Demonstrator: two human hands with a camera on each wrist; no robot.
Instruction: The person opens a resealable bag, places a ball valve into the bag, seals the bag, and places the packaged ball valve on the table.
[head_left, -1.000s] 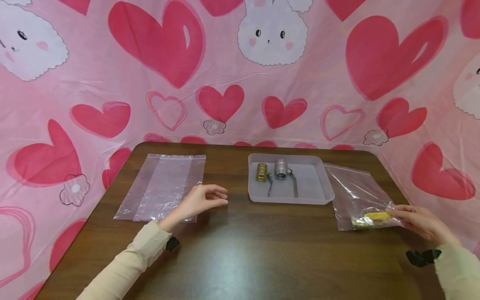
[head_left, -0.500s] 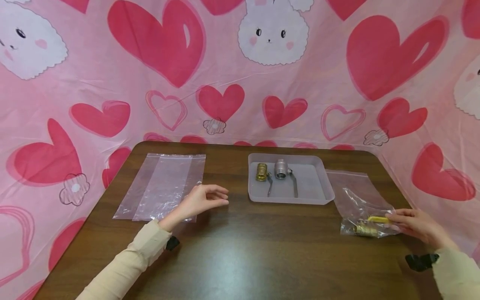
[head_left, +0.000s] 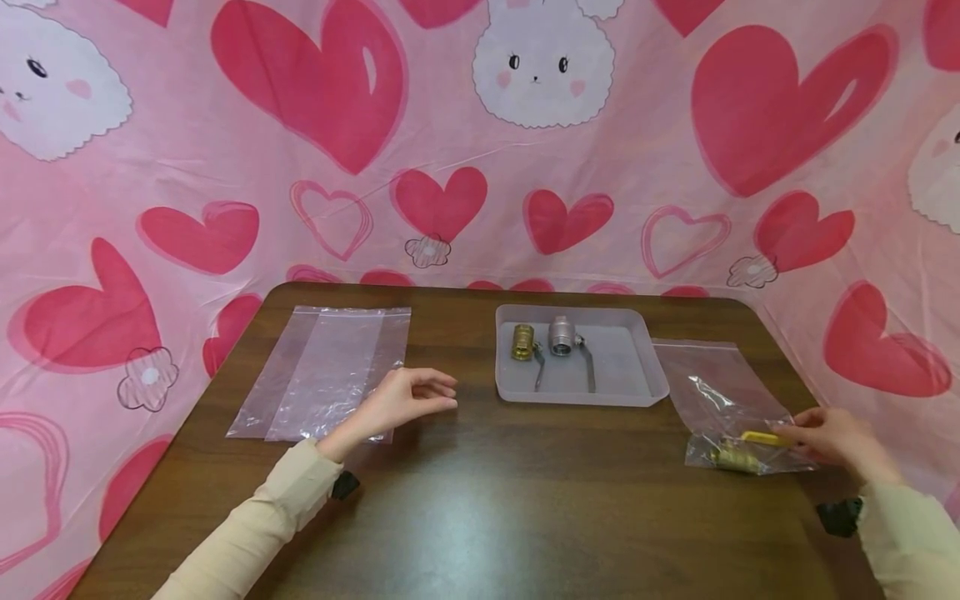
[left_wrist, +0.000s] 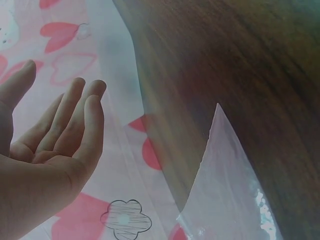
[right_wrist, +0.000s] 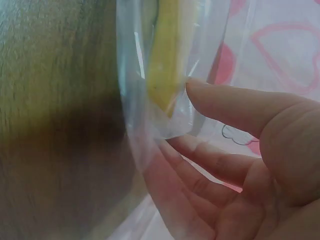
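At the table's right side my right hand (head_left: 840, 442) pinches the yellow lever end of a brass ball valve (head_left: 735, 458) through a clear zip bag (head_left: 708, 379). The right wrist view shows my thumb beside the yellow lever (right_wrist: 165, 65) and several fingers partly behind the plastic. My left hand (head_left: 412, 396) hovers with relaxed fingers near two flat zip bags (head_left: 330, 367) and holds nothing. Between the hands, farther back, stands a translucent tray (head_left: 626, 396). In it lie a brass ball valve (head_left: 522, 342) and a silver ball valve (head_left: 561, 336), both with grey levers.
The brown wooden table (head_left: 480, 517) carries everything and has rounded back corners. Behind it and at both sides hangs a pink cloth (head_left: 645, 150) printed with hearts and rabbits. The tray's right rim almost meets the filled bag.
My right hand has brought the bagged valve slightly down toward the table's near side, and the bag's lower part has folded under the valve. My left hand keeps its place.
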